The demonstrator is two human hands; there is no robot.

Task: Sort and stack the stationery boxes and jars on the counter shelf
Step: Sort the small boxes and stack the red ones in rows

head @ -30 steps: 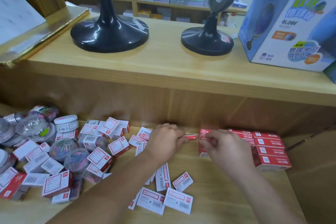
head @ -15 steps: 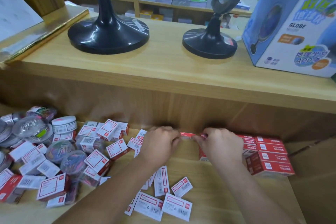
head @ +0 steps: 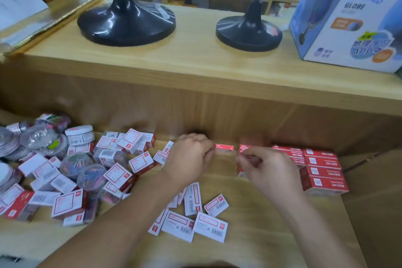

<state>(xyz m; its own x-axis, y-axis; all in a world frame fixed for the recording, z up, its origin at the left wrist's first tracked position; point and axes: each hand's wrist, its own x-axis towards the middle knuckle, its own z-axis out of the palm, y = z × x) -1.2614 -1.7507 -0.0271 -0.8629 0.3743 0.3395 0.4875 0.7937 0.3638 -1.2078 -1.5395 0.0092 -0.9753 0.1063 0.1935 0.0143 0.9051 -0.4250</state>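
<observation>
Centrally, pinched at its left end by the curled fingers of the left hand (head: 191, 160): a small red box (head: 224, 147), held near the back wall of the lower shelf (head: 250, 235), just apart from the stacked red boxes (head: 322, 172) on the right. Right hand (head: 269, 172) with fingers curled at that stack's left end, too blurred to tell whether gripping or only touching. Further out, loose red-and-white boxes (head: 131, 141) jumbled with clear jars (head: 76, 164) of coloured clips on the left, flat white boxes (head: 210, 226) between the forearms, and above, two black globe bases (head: 126, 26) and a blue globe carton (head: 348, 24) on the counter top (head: 195, 61).
</observation>
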